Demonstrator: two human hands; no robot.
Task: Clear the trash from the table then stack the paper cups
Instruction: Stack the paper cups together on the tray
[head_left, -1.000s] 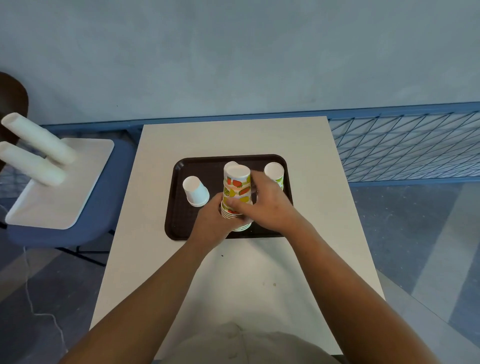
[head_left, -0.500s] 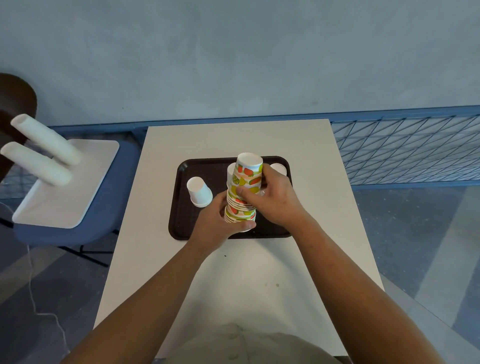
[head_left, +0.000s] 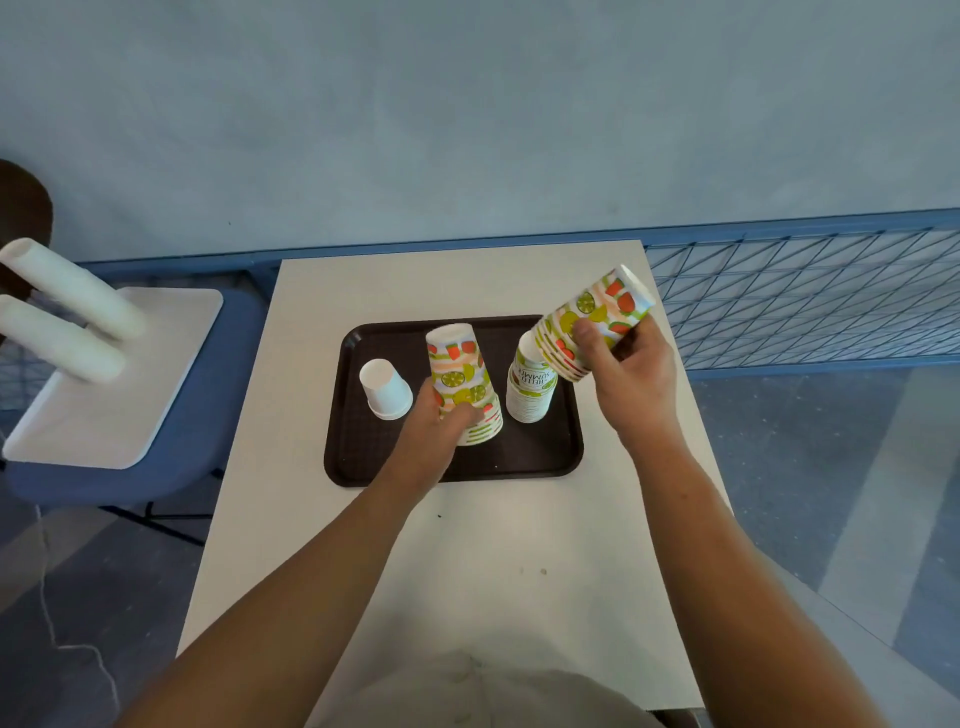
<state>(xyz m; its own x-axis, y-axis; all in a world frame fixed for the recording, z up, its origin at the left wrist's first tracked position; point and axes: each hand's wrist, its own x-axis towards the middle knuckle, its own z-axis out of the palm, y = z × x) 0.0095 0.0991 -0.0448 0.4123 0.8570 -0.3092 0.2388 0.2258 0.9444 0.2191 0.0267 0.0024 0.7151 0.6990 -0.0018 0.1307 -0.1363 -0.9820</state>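
On the dark brown tray (head_left: 363, 457) stands an upside-down stack of fruit-print paper cups (head_left: 460, 376); my left hand (head_left: 441, 423) grips its lower part. My right hand (head_left: 631, 374) holds a second, tilted stack of fruit-print cups (head_left: 592, 322) in the air above the tray's right side. Below that raised stack a further upside-down stack of printed cups (head_left: 530, 387) stands on the tray. A small plain white cup (head_left: 384, 389) stands upside down at the tray's left.
The tray lies on a white table (head_left: 467, 561). To the left, a blue chair (head_left: 130, 457) carries a white board (head_left: 114, 395) and two long stacks of white cups (head_left: 67, 322). A blue mesh fence (head_left: 805, 296) runs at the right, against the wall.
My right hand has lifted the upper part of the fruit-print stack off and carried it up and right, tilting it. My left hand stays on the lower part on the tray.
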